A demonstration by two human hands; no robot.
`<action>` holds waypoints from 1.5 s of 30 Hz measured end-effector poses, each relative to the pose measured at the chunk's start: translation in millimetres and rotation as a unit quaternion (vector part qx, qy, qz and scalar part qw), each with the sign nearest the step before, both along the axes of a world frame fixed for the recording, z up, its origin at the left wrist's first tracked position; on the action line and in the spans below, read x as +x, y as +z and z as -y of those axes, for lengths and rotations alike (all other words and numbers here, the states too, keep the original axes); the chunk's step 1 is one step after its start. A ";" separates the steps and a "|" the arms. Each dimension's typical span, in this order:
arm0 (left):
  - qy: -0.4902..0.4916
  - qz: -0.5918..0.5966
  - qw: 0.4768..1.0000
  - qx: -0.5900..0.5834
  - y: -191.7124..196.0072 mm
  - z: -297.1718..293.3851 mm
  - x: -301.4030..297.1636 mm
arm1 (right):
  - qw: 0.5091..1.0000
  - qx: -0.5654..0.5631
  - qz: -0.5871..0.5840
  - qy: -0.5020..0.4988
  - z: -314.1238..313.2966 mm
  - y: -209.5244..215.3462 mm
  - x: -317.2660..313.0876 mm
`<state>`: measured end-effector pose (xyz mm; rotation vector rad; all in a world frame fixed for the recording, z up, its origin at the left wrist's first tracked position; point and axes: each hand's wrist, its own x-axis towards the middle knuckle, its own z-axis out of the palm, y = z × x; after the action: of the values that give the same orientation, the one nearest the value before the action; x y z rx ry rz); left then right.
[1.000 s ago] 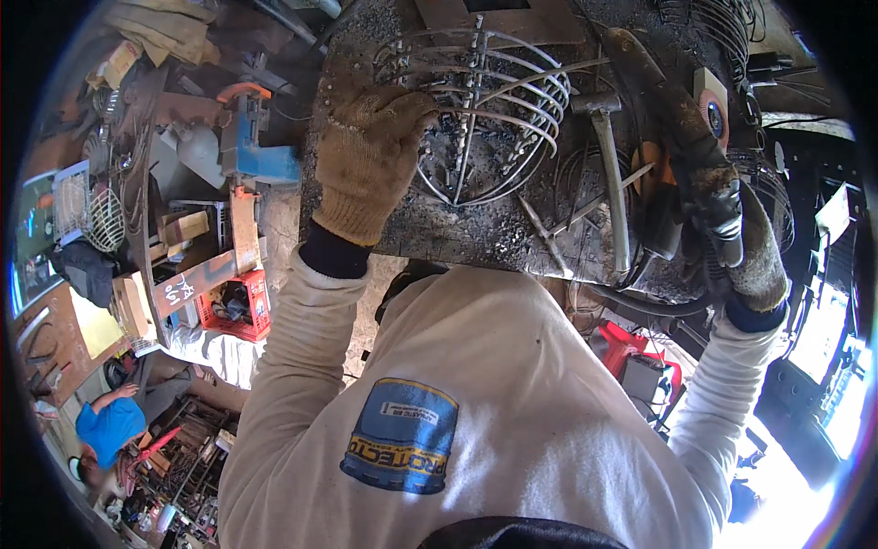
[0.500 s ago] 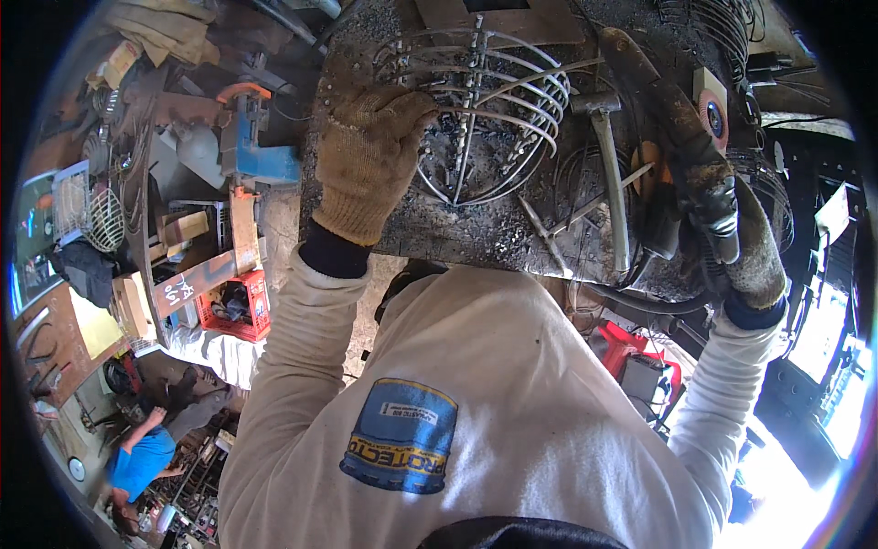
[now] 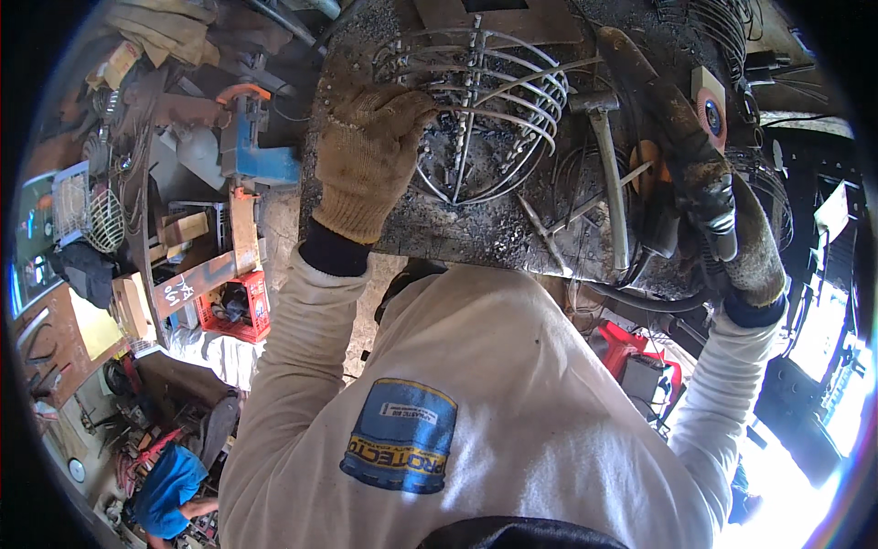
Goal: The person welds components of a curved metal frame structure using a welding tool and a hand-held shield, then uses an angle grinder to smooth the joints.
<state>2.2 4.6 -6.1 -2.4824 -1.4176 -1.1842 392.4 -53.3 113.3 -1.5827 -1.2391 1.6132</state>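
A round basket-like frame of bent metal rods [image 3: 546, 90] lies on the dark, gritty workbench [image 3: 430, 236]. My left hand [image 3: 369, 157], in a brown knit glove, is closed on the frame's left side; its fingertips partly hide the grip. My right hand [image 3: 745, 233], gloved with dark finger coverings, is wrapped round a long, dirty welding electrode holder [image 3: 654, 91]. A thin rod [image 3: 535, 80] runs from the holder's far end leftward to the frame's middle upright, apparently touching it. Between the frame and my right hand lies a hammer with a metal handle [image 3: 611, 183].
Near the right hand are an angle grinder [image 3: 660, 229], an abrasive disc [image 3: 712, 114] and a black cable [image 3: 654, 304]. Loose metal pieces [image 3: 544, 236] lie by the bench's near edge. Left stand a blue vise-like tool [image 3: 256, 146] and a red crate [image 3: 256, 311]. A blue-shirted person [image 3: 171, 489] bends at lower left.
Both my hands, the holder and the frame stay almost where they were. The person in blue has shifted downward and to the right.
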 end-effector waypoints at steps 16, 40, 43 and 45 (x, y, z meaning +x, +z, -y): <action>-0.140 0.311 0.921 -0.188 -79.4 15.4 -34.9 | 0.966 0.187 0.101 0.149 -9.1 8.9 -18.5; -0.008 0.029 0.998 -0.062 -11.5 4.2 -3.3 | 0.986 0.032 -0.155 0.043 2.7 -12.7 -3.5; -0.007 0.016 1.000 0.001 -2.6 2.4 -0.8 | 0.990 0.017 -0.141 -0.021 7.0 -12.7 -10.4; 0.013 0.019 1.000 -0.018 -4.5 4.1 -0.8 | 0.988 0.014 -0.152 -0.024 7.8 -11.1 -13.6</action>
<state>1.4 0.5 -10.6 -2.4707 -1.4878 -1.2177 378.8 -61.2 102.2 -1.2805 -1.0488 1.7204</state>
